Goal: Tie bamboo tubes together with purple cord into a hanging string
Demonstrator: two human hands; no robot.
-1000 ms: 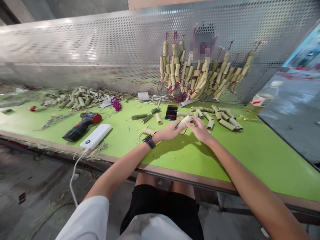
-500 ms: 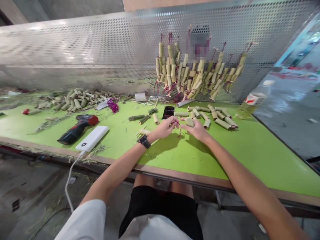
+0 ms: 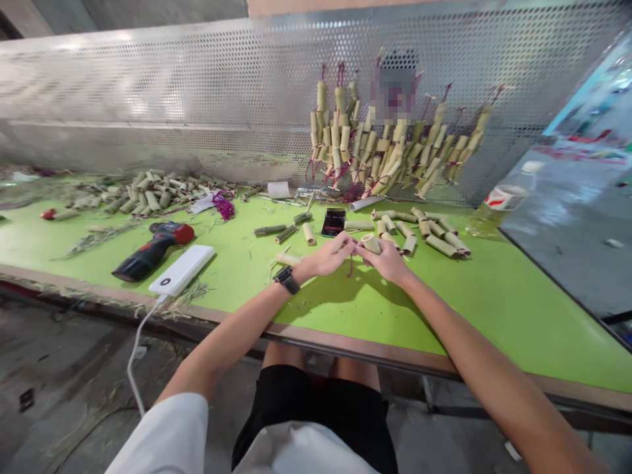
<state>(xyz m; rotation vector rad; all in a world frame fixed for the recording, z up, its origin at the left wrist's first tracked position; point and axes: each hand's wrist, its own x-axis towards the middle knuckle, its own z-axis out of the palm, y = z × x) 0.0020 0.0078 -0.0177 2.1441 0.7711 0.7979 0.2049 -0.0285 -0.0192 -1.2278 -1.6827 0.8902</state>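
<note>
My right hand (image 3: pixel 388 262) is closed around a short bamboo tube (image 3: pixel 370 244), its hollow end tilted up towards me. Fingers of my left hand (image 3: pixel 334 255) pinch a thin purple cord (image 3: pixel 351 266), whose tail hangs below the fingertips. Both hands meet above the green table, fingertips touching or nearly so. Just beyond them lie a phone (image 3: pixel 333 222) and a pale bamboo piece (image 3: pixel 359 225). Whether the cord passes through the tube is hidden by the fingers.
Strung bamboo pieces (image 3: pixel 340 138) hang on the perforated metal panel (image 3: pixel 197 99). A cordless drill (image 3: pixel 153 251), white power bank (image 3: pixel 182 270), bamboo pile (image 3: pixel 148 194) and purple cord bundle (image 3: pixel 223 205) are leftward. A bottle (image 3: pixel 501 201) stands right, near several loose tubes (image 3: pixel 440 245).
The bamboo tube in my right hand has tipped so its open end shows. My hands have come together, the left moving slightly right with the cord.
</note>
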